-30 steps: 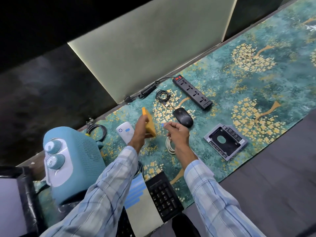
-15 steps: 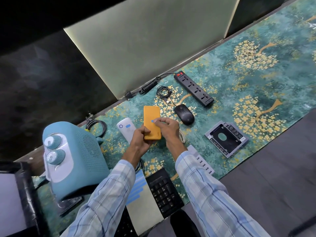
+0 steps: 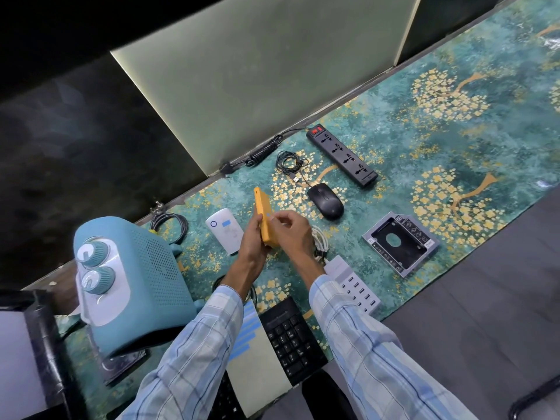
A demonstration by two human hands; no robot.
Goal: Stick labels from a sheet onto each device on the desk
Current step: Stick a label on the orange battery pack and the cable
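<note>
My left hand (image 3: 253,241) grips an orange slab-shaped device (image 3: 264,218), tilted on edge above the desk. A small blue label (image 3: 268,214) sits on its face. My right hand (image 3: 291,230) is beside it, with thumb and forefinger pinched at the label. The label sheet (image 3: 256,356), pale with several blue strips, lies on the keyboard (image 3: 291,334) near my forearms. A white power bank (image 3: 225,230) to the left bears a blue label. The black mouse (image 3: 325,200), power strip (image 3: 341,155), drive caddy (image 3: 400,242) and white USB hub (image 3: 354,286) show no label.
A blue heater with two knobs (image 3: 127,283) stands at the left. Coiled cables (image 3: 289,163) lie near the wall panel, and a white cable (image 3: 321,241) lies under my right hand. The patterned teal mat (image 3: 454,140) stretches to the right. A dark box (image 3: 36,353) is at the lower left.
The orange device was laid flat while my right hand pressed a blue label onto it. Now it is tilted up on edge again, and my right fingers rest at the label.
</note>
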